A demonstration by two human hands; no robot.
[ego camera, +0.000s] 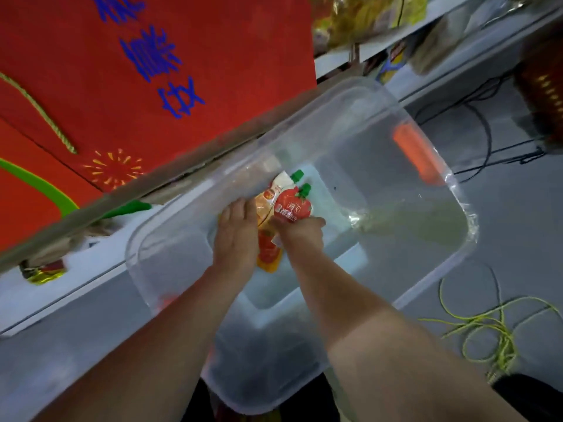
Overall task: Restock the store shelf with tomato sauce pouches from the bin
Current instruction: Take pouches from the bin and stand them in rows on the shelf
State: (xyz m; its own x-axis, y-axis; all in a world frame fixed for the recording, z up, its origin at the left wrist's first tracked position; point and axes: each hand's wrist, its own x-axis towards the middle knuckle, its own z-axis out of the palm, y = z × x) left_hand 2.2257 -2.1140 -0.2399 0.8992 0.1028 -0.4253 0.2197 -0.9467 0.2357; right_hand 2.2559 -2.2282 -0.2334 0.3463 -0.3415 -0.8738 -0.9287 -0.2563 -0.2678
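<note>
Both hands reach into the clear bin: the right hand grips a red tomato sauce pouch, the left hand lies flat on an orange pouch (grip hidden), which may slip if lifted unpinched.

The bin is clear plastic with an orange latch. The front tomato sauce pouch is red with white lettering and a green cap; the pouch behind is orange-yellow and white. The red banner carries blue characters and a yellow firework burst. A yellow-green cord lies on the grey floor.
</note>
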